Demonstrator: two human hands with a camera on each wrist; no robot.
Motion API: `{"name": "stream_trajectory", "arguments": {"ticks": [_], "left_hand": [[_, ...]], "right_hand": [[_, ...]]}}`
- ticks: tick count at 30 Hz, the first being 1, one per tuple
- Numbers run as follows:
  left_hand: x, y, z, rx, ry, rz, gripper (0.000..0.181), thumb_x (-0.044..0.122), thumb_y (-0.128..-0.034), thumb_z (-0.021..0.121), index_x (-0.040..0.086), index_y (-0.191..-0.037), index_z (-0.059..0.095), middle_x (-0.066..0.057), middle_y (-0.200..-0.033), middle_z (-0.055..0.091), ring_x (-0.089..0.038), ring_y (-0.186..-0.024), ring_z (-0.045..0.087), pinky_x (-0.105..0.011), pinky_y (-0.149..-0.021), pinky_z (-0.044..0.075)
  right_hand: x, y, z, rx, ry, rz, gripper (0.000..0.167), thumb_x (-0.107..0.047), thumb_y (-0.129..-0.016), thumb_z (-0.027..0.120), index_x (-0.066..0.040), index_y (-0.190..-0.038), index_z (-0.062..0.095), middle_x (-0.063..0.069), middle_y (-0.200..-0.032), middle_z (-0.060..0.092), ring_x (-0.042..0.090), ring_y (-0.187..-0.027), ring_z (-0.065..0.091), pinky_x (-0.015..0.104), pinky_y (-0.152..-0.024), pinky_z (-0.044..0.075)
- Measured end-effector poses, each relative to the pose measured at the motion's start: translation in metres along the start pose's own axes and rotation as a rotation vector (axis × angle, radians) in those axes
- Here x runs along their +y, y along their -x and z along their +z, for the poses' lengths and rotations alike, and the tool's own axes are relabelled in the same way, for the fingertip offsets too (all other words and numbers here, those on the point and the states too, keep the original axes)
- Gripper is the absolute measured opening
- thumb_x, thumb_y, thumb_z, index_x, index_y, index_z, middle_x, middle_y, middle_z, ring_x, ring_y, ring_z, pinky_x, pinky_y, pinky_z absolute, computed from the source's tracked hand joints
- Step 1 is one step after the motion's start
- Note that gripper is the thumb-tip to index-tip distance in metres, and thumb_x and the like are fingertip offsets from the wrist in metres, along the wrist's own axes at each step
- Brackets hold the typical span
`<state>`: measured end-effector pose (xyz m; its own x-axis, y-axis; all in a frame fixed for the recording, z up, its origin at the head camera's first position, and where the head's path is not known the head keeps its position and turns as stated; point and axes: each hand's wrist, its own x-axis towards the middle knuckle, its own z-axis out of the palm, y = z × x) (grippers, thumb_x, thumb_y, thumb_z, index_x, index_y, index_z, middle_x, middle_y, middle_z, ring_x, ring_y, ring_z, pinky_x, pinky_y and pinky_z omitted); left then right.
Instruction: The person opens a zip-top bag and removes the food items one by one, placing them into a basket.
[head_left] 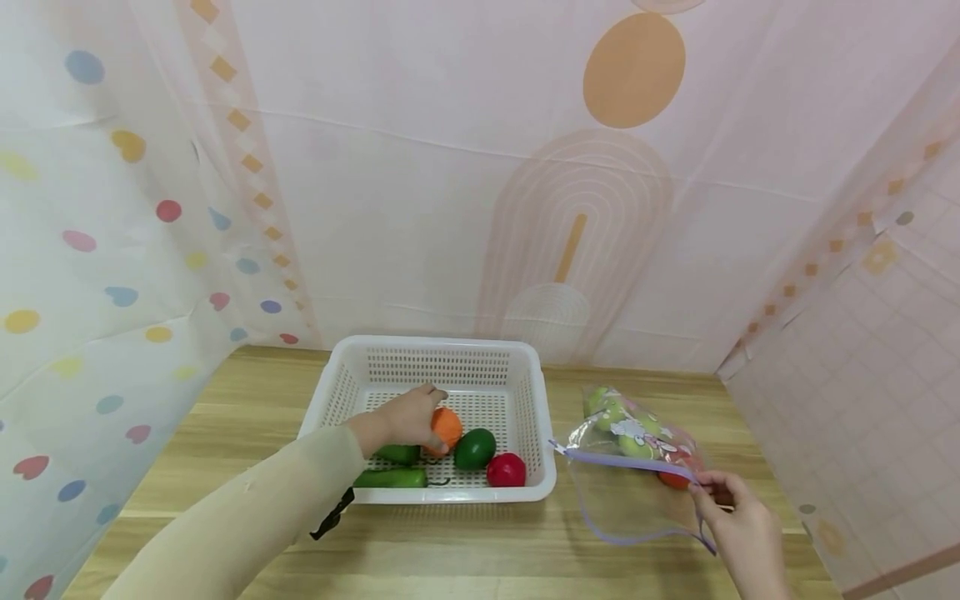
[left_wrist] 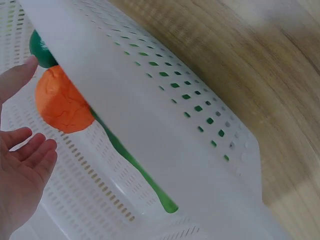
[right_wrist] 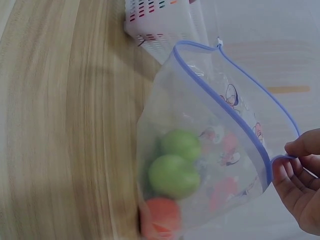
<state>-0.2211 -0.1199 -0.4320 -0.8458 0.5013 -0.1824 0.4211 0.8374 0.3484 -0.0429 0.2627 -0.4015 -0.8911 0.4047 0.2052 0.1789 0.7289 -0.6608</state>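
My left hand (head_left: 408,417) reaches into a white basket (head_left: 537,375), fingers spread beside a round, creased orange fruit (left_wrist: 64,100). In the left wrist view, a gap separates the fingers from this fruit, and the thumb is close to a dark green oval fruit (left_wrist: 42,51). A long green pepper (head_left: 390,477) lies along the basket's near side, with a red round fruit (head_left: 506,471) in the near right corner. With thumb and fingers, my right hand (head_left: 738,521) pinches the purple-edged mouth of a clear zip bag (head_left: 626,500). Inside are green round fruits (right_wrist: 174,176) and a red one (right_wrist: 160,218).
Basket and bag stand on a wood-grain table (head_left: 450,550), the bag right of the basket. Behind the table hangs a patterned cloth (head_left: 405,208), with more cloth at both sides. Another green piece (head_left: 397,454) lies partly hidden under my left wrist.
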Motion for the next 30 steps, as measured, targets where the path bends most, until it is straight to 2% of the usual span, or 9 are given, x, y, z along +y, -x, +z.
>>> {"name": "stream_trajectory", "arguments": {"ticks": [5, 9, 12, 17, 25, 30], "left_hand": [[0.005, 0.003, -0.002, 0.023, 0.044, 0.025, 0.083, 0.037, -0.0699, 0.078, 0.0, -0.135, 0.043, -0.023, -0.141, 0.037, -0.04, -0.13, 0.034, -0.052, -0.1, 0.036], [0.012, 0.007, 0.0, 0.053, 0.092, 0.096, 0.077, 0.034, -0.071, 0.078, 0.001, -0.133, 0.046, -0.018, -0.134, 0.047, -0.031, -0.117, 0.048, -0.044, -0.093, 0.045], [0.019, 0.01, 0.001, 0.05, 0.123, 0.157, 0.073, 0.034, -0.0725, 0.076, 0.002, -0.132, 0.048, -0.013, -0.129, 0.051, -0.026, -0.11, 0.053, -0.04, -0.091, 0.046], [0.031, 0.014, 0.002, 0.034, 0.143, 0.23, 0.069, 0.038, -0.0744, 0.074, 0.006, -0.131, 0.05, -0.009, -0.13, 0.053, -0.025, -0.114, 0.052, -0.043, -0.094, 0.044], [0.038, 0.014, 0.005, 0.067, 0.154, 0.299, 0.068, 0.039, -0.0745, 0.073, 0.007, -0.13, 0.05, -0.008, -0.126, 0.056, -0.022, -0.111, 0.053, -0.04, -0.093, 0.043], [0.051, 0.015, 0.007, 0.092, 0.132, 0.302, 0.062, 0.039, -0.0764, 0.071, 0.01, -0.128, 0.053, -0.002, -0.124, 0.058, -0.019, -0.113, 0.052, -0.039, -0.095, 0.042]], "right_hand": [[0.0, -0.001, -0.001, -0.012, 0.013, 0.006, 0.015, -0.014, -0.084, 0.068, -0.004, -0.094, 0.066, 0.004, -0.082, 0.067, -0.007, -0.068, 0.053, 0.019, -0.056, 0.045], [-0.001, -0.001, -0.001, -0.017, 0.017, 0.021, 0.017, -0.016, -0.084, 0.068, -0.004, -0.095, 0.066, 0.005, -0.083, 0.067, -0.006, -0.068, 0.053, 0.021, -0.055, 0.043], [-0.002, -0.002, -0.002, -0.024, 0.016, 0.031, 0.017, -0.016, -0.084, 0.068, -0.004, -0.096, 0.065, 0.006, -0.084, 0.067, -0.006, -0.068, 0.052, 0.021, -0.055, 0.043], [-0.003, -0.003, -0.003, -0.033, 0.013, 0.034, 0.017, -0.016, -0.085, 0.067, -0.003, -0.096, 0.065, 0.007, -0.084, 0.068, -0.005, -0.068, 0.052, 0.022, -0.054, 0.043], [-0.002, -0.003, -0.002, -0.022, 0.008, 0.02, 0.016, -0.015, -0.084, 0.068, -0.003, -0.095, 0.066, 0.009, -0.086, 0.068, -0.004, -0.068, 0.052, 0.021, -0.054, 0.043], [-0.001, -0.003, -0.002, -0.027, 0.008, 0.032, 0.018, -0.017, -0.085, 0.068, -0.003, -0.096, 0.066, 0.01, -0.089, 0.068, -0.002, -0.07, 0.053, 0.021, -0.055, 0.043]]}}
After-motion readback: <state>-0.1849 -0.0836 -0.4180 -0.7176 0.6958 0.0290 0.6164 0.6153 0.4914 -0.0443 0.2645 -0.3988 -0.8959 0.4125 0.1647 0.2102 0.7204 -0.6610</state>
